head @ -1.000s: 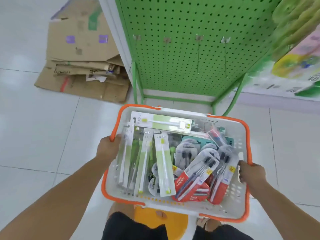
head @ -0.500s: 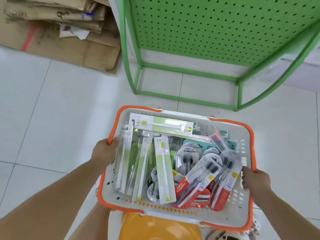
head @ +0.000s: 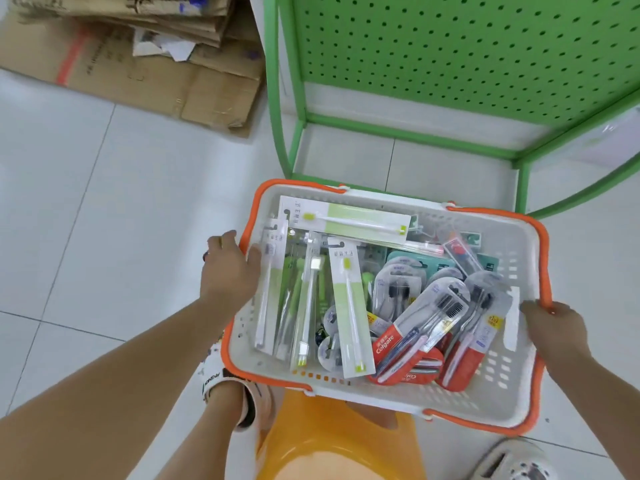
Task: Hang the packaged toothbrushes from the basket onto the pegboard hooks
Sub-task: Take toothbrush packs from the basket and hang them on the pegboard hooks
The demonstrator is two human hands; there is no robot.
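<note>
Both hands carry the basket (head: 519, 386) low, near the green pegboard (head: 450, 57). Left hand (head: 230, 271) and right hand (head: 554, 332) curl tight on its sides, keeping the packaged toothbrushes (head: 349, 306) level inside.

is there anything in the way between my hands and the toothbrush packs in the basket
Nothing visible. Both the left hand and the right hand grip the basket rim, and the toothbrush packs lie uncovered in its open top.

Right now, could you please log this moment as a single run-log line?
stage: pre-pick | left hand: grips basket rim | right hand: grips opposite rim | toothbrush packs: all in basket | pegboard: ahead
</note>
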